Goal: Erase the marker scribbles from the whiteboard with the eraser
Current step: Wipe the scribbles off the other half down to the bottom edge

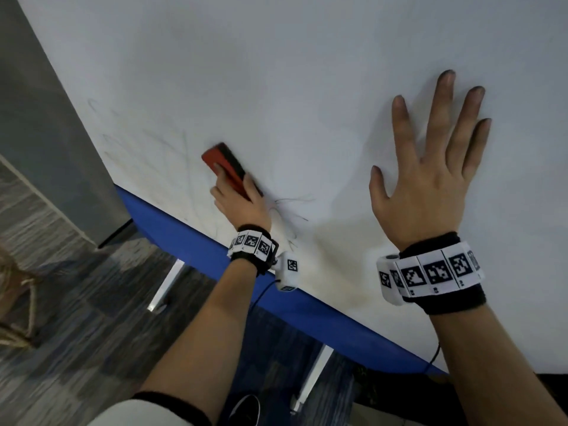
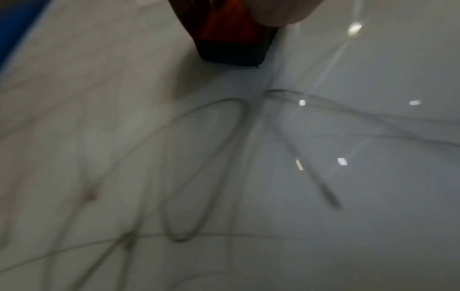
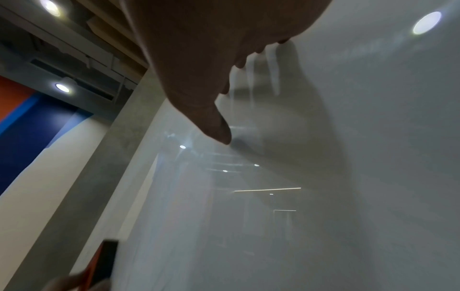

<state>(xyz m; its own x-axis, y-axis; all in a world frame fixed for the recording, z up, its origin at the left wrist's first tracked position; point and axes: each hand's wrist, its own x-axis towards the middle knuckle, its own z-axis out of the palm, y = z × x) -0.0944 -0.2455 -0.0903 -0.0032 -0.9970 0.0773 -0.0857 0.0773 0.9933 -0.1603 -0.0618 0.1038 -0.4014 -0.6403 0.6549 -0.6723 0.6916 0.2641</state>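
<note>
My left hand [image 1: 238,196] grips a red eraser [image 1: 223,162] with a black felt pad and holds it flat against the whiteboard [image 1: 276,72] near its lower left part. Thin dark marker scribbles [image 1: 289,210] run beside and below that hand; fainter smeared lines [image 1: 159,155] lie to its left. The left wrist view shows the eraser's end [image 2: 231,45] on the board above looping scribbles [image 2: 204,169]. My right hand [image 1: 430,155] lies spread flat on the board to the right, fingers straight and holding nothing. In the right wrist view my right hand's palm [image 3: 204,59] touches the glossy board.
A blue band [image 1: 196,241] runs along the board's lower edge. White legs [image 1: 166,284] stand on dark patterned carpet [image 1: 92,318] below. A grey wall panel [image 1: 46,118] borders the board on the left. A shoe [image 1: 246,408] shows at the bottom.
</note>
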